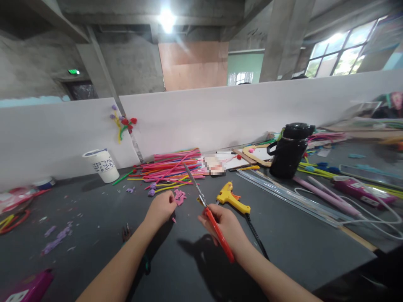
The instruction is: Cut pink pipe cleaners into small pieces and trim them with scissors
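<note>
My right hand (225,224) is wrapped around a pair of scissors with red handles (218,235). The blades point up and away, nearly closed, above the dark table. My left hand (160,209) is closed beside a small heap of cut pink pieces (179,197); whatever its fingertips hold is hidden. One loose pink bit (174,220) lies just below that hand. A yellow glue gun (233,199) rests to the right of the scissors, its black cord running toward me. Behind the hands lies a pile of pink, red and orange pipe cleaners (173,165).
A white cup (101,165) stands at the back left, and a black flask (289,151) at the back right. Clear plastic strips (283,197) and a pink hair straightener-like tool (327,196) lie on the right. Pliers (126,233) lie by my left forearm, near purple scraps (58,240).
</note>
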Motion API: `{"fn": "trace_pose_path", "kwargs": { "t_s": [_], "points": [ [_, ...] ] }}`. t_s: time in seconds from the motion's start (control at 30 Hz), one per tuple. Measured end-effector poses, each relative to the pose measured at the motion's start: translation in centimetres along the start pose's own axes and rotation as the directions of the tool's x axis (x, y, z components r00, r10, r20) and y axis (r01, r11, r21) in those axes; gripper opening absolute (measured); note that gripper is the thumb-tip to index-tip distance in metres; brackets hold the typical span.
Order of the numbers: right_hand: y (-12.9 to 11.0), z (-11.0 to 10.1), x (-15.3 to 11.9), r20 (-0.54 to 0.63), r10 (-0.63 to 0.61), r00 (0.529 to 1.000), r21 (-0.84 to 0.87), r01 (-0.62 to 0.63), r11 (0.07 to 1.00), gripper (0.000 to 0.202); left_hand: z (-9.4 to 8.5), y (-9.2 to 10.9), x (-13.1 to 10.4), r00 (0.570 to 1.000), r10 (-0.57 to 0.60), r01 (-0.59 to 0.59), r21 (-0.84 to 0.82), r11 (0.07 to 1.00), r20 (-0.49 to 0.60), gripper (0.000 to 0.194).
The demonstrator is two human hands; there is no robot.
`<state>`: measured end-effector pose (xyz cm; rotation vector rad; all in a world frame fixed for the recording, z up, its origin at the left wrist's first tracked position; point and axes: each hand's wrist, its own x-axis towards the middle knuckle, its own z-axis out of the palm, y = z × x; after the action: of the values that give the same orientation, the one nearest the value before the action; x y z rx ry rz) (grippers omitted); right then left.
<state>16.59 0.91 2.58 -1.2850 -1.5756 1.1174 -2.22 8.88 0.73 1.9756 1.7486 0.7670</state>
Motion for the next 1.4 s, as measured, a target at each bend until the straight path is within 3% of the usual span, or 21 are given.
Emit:
{"fn": "trace_pose_path", "kwargs": {
  "t_s": [0.13, 0.27, 0.4, 0.6, 0.83, 1.07, 1.17, 1.3, 1.4],
  "points": [
    [-0.1, 0.4, 0.1, 0.01, -0.001, 1.0, 0.008, 0.001, 1.0, 0.015, -1.6, 0.4, -1.1, 0.993, -0.097, 0.11, -0.265, 0.958, 0.063, 0.005],
    [-0.2, 1.1, 0.2, 0.016, 0.008, 1.0, 0.018, -0.008, 1.0, 0.013, -2.4, 1.8, -3.6, 0.974, -0.128, 0.211, -0.545, 0.812, 0.186, 0.015],
    [-0.1, 2.2, 0.5, 0.022, 0.031, 0.999, 0.026, -0.032, 0.999, 0.011, -1.9, 2.5, -5.6, 0.954, -0.128, 0.285, -0.68, 0.675, 0.273, 0.018],
    [0.2, 3.6, 0.9, 0.011, 0.031, 0.999, 0.032, -0.031, 0.999, 0.008, -0.9, 2.7, -6.9, 0.92, -0.061, 0.344, -0.727, 0.593, 0.386, 0.008],
    [0.1, 4.0, 0.6, -0.029, 0.021, 0.999, 0.032, -0.02, 0.999, 0.008, -1.5, 2.9, -7.3, 0.954, -0.024, 0.244, -0.728, 0.64, 0.299, 0.005],
    [-0.4, 3.4, 0.0, 0.042, 0.087, 0.995, 0.055, -0.089, 0.994, 0.001, -1.2, 3.2, -7.6, 0.928, 0.014, 0.278, -0.718, 0.639, 0.372, 0.006],
    [-0.6, 3.1, -0.2, 0.066, 0.102, 0.993, 0.075, -0.107, 0.991, 0.002, -1.3, 3.5, -7.9, 0.921, 0.016, 0.309, -0.755, 0.578, 0.389, 0.007],
    [-0.8, 2.8, -0.4, 0.078, 0.101, 0.992, 0.159, -0.113, 0.981, 0.004, -1.6, 3.7, -8.1, 0.873, 0.024, 0.427, -0.788, 0.443, 0.487, 0.01],
    [-0.8, 2.6, -0.5, 0.071, 0.092, 0.993, 0.187, -0.103, 0.977, 0.004, -1.5, 3.7, -8.1, 0.848, -0.018, 0.491, -0.773, 0.401, 0.529, 0.009]
  ]
}}
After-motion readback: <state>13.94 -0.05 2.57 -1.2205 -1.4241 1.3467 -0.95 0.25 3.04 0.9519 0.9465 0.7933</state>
